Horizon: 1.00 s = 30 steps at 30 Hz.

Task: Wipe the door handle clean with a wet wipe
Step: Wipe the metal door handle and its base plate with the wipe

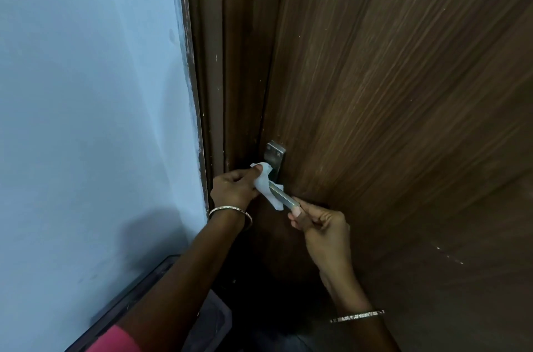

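Roughly at the middle of the view, the door handle (284, 197) is seen as a straight metal lever. It projects toward the near side from a backplate (275, 153) fixed by the left edge of the brown door (403, 92). The wet wipe (264, 182) is bunched round the lever just beside the backplate. It is held there by the left hand (233, 188), whose grip is closed on the wipe with the thumb pressed on top. The free end of the lever is pinched by the right hand (320, 224), its grip narrow round the metal tip.

The lever is judged to be stiff and smooth, and probably slick once wetted, so it is best steadied at its free end. It may be expected to swing down if pressed hard. The wipe is judged soft, light and limp, and is best folded under the fingers so that it is not dragged off.

The underside of the lever, the stretch beneath the wipe and the lower backplate are hidden, so remaining dirt cannot be judged. At the near left, against the pale wall (86, 63), a dark object (138, 288) is cut off by the left arm and cannot be identified.
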Available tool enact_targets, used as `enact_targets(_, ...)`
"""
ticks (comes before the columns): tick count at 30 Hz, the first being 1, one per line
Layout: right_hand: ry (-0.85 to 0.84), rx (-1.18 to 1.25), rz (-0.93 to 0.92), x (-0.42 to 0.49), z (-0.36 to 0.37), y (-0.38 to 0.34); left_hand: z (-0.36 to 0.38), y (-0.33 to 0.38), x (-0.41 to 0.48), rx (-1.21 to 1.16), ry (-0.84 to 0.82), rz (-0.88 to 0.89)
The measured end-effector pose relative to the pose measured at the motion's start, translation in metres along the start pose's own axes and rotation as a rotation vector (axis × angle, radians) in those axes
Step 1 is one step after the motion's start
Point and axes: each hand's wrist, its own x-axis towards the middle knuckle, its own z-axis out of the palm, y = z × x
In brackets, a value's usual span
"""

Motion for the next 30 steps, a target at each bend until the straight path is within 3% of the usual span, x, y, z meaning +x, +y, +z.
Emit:
enact_targets(3, 0.008, 0.018, 0.006, 0.0, 0.002, 0.002, -0.002, -0.001, -0.009, 0.308, 0.126, 0.284)
enact_targets(6, 0.021, 0.037, 0.014, -0.001, 0.004, 0.004, -0.001, 0.007, -0.015, 0.46, 0.194, 0.563)
enact_targets(14, 0.042, 0.043, 0.01, -0.003, 0.006, 0.003, 0.021, 0.028, -0.007, 0.44, 0.065, 0.991)
enact_targets(18, 0.065, 0.04, 0.012, -0.004, 0.007, 0.004, 0.019, 0.007, 0.0, 0.477, 0.071, 0.986)
enact_targets(22, 0.075, 0.037, -0.007, -0.007, 0.009, 0.002, 0.013, -0.021, 0.001, 0.54, 0.057, 0.843)
enact_targets(27, 0.093, 0.026, -0.018, -0.009, 0.011, 0.002, 0.009, -0.027, -0.001, 0.43, 0.036, 0.581)
enact_targets(30, 0.095, 0.022, -0.014, -0.01, 0.011, 0.002, 0.014, -0.016, -0.004, 0.358, 0.069, 0.625)
